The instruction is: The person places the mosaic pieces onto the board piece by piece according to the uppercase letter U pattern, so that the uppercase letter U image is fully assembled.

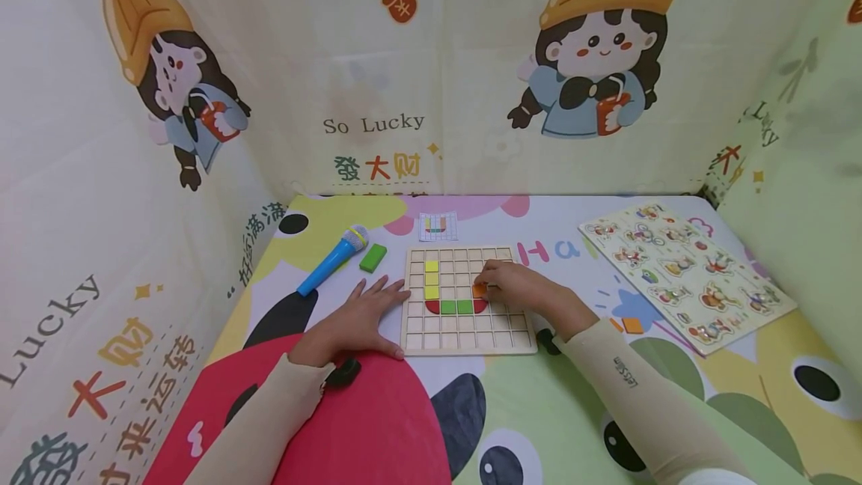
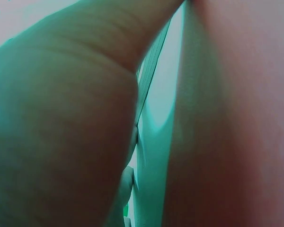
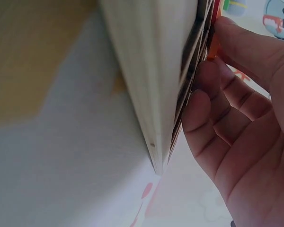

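Observation:
A wooden grid board (image 1: 471,341) lies on the table. On it stand a column of yellow tiles (image 1: 432,279), two green tiles (image 1: 456,307) and two rounded red pieces (image 1: 432,307), together a U lacking most of its right side. My right hand (image 1: 525,292) pinches an orange tile (image 1: 479,291) at the grid, just above the right red piece; the right wrist view shows this orange tile (image 3: 214,46) between thumb and fingertips. With fingers spread, my left hand (image 1: 357,320) rests by the board's left edge, thumb and fingertips touching it. The left wrist view is mostly filled by skin.
Beyond the board lies a small pattern card (image 1: 438,227) with a coloured U. To the left are a green block (image 1: 373,258) and a blue toy microphone (image 1: 333,259). Loose orange tiles (image 1: 632,325) lie at right, near a picture puzzle board (image 1: 687,275). Printed cloth walls surround the table.

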The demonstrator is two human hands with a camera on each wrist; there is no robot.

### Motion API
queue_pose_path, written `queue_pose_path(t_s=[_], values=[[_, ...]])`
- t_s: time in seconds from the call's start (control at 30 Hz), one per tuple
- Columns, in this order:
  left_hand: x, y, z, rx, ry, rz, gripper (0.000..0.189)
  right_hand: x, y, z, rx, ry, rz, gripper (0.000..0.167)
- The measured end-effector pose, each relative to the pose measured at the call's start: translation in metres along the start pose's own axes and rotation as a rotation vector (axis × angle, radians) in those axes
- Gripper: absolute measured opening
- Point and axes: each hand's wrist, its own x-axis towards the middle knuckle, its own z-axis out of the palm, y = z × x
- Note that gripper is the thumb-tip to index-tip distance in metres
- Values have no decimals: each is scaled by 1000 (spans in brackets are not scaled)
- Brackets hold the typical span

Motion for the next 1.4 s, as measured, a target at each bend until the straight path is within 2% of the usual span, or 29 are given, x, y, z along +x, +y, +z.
queue_pose_path(t_s=[0.5, 0.9, 1.4], values=[[-1, 1, -1, 10, 13, 2, 115, 0, 1, -1, 8, 2, -11, 23], [-2, 1, 1, -6, 12, 7, 114, -3, 0, 0, 6, 2, 38, 25], [-2, 0, 0, 4, 10, 10, 114, -34, 8, -12, 11, 2, 105, 32]])
